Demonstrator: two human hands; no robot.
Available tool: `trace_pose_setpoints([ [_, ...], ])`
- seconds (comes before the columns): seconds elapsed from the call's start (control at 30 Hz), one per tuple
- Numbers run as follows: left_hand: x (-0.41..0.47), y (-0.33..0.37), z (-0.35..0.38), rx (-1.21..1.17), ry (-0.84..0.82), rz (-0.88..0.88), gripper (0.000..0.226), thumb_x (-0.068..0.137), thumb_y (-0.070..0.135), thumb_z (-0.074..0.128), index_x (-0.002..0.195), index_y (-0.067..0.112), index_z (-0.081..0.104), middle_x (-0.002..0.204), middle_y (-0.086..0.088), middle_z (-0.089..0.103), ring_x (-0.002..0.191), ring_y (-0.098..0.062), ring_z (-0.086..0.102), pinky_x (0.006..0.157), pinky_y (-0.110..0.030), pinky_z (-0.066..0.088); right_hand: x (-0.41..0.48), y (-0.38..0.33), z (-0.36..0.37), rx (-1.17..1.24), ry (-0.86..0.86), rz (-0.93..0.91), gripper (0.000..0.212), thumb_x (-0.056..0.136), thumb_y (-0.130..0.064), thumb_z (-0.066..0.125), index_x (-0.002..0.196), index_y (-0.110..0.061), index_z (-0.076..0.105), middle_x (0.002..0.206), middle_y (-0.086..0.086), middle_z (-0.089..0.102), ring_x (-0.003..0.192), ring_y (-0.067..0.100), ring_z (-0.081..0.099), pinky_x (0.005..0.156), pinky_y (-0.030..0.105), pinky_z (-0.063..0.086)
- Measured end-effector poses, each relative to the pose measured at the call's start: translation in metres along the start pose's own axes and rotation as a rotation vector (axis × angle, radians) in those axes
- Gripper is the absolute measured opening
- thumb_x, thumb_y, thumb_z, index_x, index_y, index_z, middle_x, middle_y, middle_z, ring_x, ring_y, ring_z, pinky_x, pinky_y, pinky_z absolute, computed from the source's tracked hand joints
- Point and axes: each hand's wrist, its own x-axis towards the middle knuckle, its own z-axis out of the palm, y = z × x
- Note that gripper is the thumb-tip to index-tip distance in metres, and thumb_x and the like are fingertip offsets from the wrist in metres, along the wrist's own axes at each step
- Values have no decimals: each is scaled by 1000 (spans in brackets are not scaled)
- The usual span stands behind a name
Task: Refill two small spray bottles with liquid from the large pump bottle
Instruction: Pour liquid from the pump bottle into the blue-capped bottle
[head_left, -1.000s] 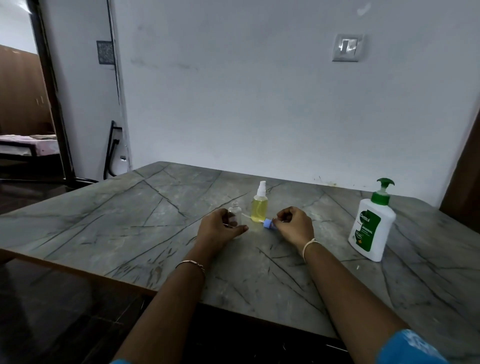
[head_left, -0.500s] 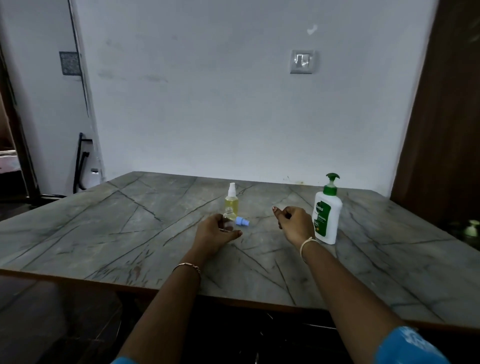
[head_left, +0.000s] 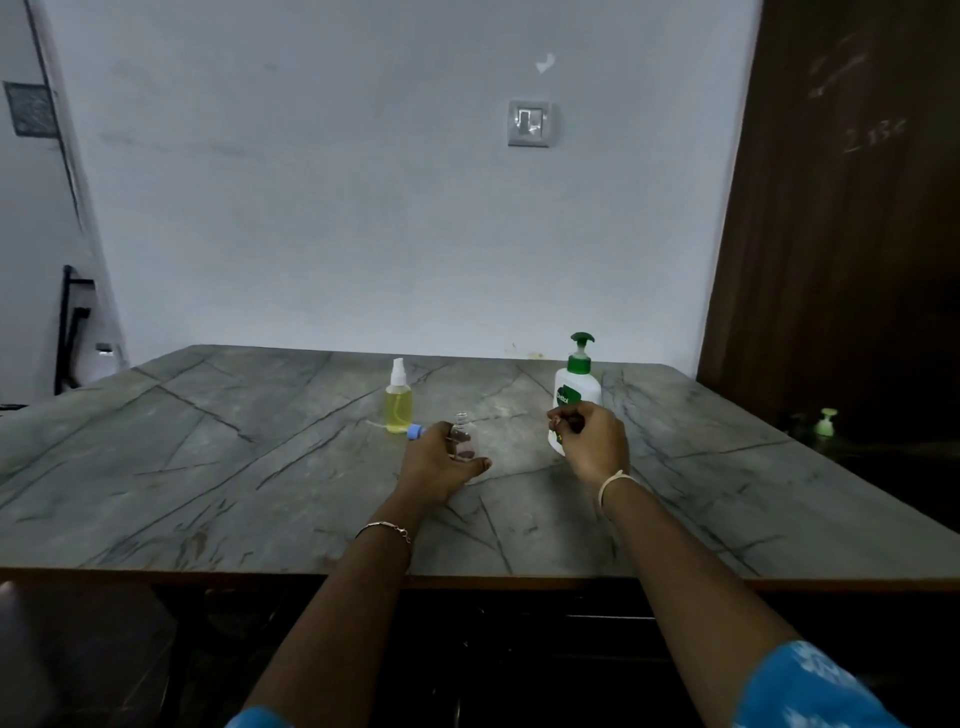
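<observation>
The small clear spray bottle (head_left: 463, 434) stands upright on the grey veined table (head_left: 208, 467), its neck uncapped. The left hand (head_left: 439, 465) holds it, fingers (head_left: 451, 448) curled round its body and the thumb stretched out in front. Just left of those fingers lies a blue spray head (head_left: 414, 431), and just beyond it stands a second spray bottle (head_left: 399, 402) filled with yellow liquid and capped in white. The right hand (head_left: 592, 444) hangs with fingers (head_left: 563, 422) curled inward, close in front of the white pump bottle (head_left: 577, 387), whose green label reads "Dettol"; whether they pinch or touch anything cannot be told. Well right of them, a brown door (head_left: 841, 234) carries chalk marks too faint to read.
</observation>
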Motion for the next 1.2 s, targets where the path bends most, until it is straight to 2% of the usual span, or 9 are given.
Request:
trace_pose_setpoints([
  [0.17, 6, 6, 16, -25, -38, 1, 37, 71, 11, 80, 96, 13, 53, 93, -3, 65, 82, -15, 67, 79, -32, 56, 5, 3, -10, -38, 155, 3, 17, 75, -31, 79, 71, -22, 65, 71, -6, 65, 71, 15, 62, 64, 29, 50],
  [0.27, 8, 8, 21, 70, -112, 51, 34, 73, 9, 75, 101, 10, 55, 83, 1, 65, 73, -10, 64, 69, -15, 50, 7, 7, -13, -57, 280, 9, 37, 84, -48, 66, 71, -14, 58, 73, 3, 64, 68, 22, 58, 59, 31, 46],
  [0.43, 18, 8, 27, 60, -174, 68, 35, 73, 7, 75, 100, 9, 54, 79, 0, 65, 71, -13, 64, 73, -26, 54, 24, 32, -12, -32, 421, 42, 23, 98, -15, 43, 90, -2, 60, 96, 20, 65, 88, 37, 60, 65, 30, 34],
  [0.5, 23, 7, 29, 70, -161, 68, 39, 71, 13, 78, 103, 14, 55, 85, -2, 68, 77, -16, 68, 76, -31, 57, 31, 39, -11, 15, 391, 42, 14, 93, -4, 46, 100, -6, 58, 107, 15, 62, 94, 31, 59, 72, 31, 41],
  [0.63, 36, 6, 36, 44, -197, 48, 44, 68, 12, 81, 104, 11, 54, 87, -4, 66, 78, -19, 66, 84, -41, 56, 43, 45, -8, 189, 219, 138, 44, 77, 1, 60, 117, -14, 51, 122, 7, 50, 99, 19, 52, 88, 38, 49],
  [0.87, 59, 5, 44, 129, -223, 80, 43, 75, 15, 77, 110, 14, 53, 91, 0, 67, 80, -11, 64, 67, -10, 47, 63, 50, -2, 487, -178, 255, 90, 68, -16, 70, 139, -40, 19, 146, 5, 31, 127, 28, 43, 106, 50, 38],
  [1.0, 68, 4, 45, 205, -196, 113, 44, 74, 19, 73, 112, 21, 51, 97, 3, 67, 89, -14, 63, 77, -15, 48, 78, 47, 4, 582, -168, 198, 101, 79, -8, 75, 149, -31, 6, 147, -2, 26, 121, 16, 41, 101, 36, 35],
  [1.1, 71, 2, 45, 201, -193, 106, 48, 74, 19, 71, 117, 20, 50, 103, 0, 67, 93, -16, 63, 80, -25, 50, 83, 49, 12, 609, -117, 165, 112, 74, -13, 79, 150, -34, -1, 159, 0, 15, 136, 18, 34, 107, 37, 31],
  [1.2, 74, -2, 46, 139, -185, 69, 43, 75, 18, 72, 111, 24, 49, 94, 8, 65, 86, -9, 62, 69, -12, 46, 83, 48, 18, 652, -92, 177, 111, 74, -12, 79, 149, -39, 3, 146, 4, 41, 125, 21, 49, 103, 39, 37],
])
